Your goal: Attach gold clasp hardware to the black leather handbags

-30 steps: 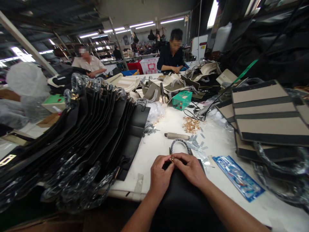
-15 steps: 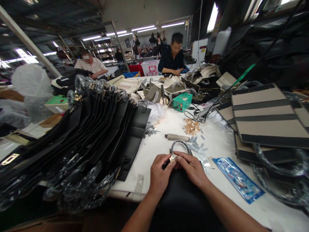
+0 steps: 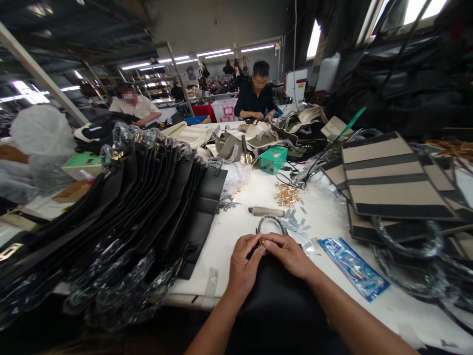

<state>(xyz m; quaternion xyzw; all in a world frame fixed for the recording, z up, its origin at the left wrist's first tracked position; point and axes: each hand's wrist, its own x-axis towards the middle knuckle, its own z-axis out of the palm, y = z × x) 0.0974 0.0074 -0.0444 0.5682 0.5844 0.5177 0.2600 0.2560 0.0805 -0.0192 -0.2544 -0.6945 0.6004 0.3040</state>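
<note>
My left hand [image 3: 244, 257] and my right hand [image 3: 286, 252] meet at the top of a black bag piece [image 3: 283, 291] that hangs over the table's front edge. Both hands pinch a small gold metal fitting [image 3: 262, 242] between thumbs and forefingers; its exact kind is too small to tell. Just beyond the fingers, a plastic-wrapped handle [image 3: 272, 218] arches up from the bag piece. Behind it lie a wrapped roll-shaped tool [image 3: 266, 212], grey metal plates [image 3: 293, 220] and a heap of gold metal pieces [image 3: 287, 195].
Black bag panels [image 3: 158, 207] stand stacked on the left. Beige and black panels [image 3: 391, 177] are piled at right, beside a blue packet [image 3: 353, 268]. A green box [image 3: 273, 159] with a cable stands further back. Two co-workers [image 3: 256, 93] sit across the table.
My fingers have closed in around the gold fitting, the right hand drawing nearer the left. The whole view has shifted slightly, so things on the table appear further left.
</note>
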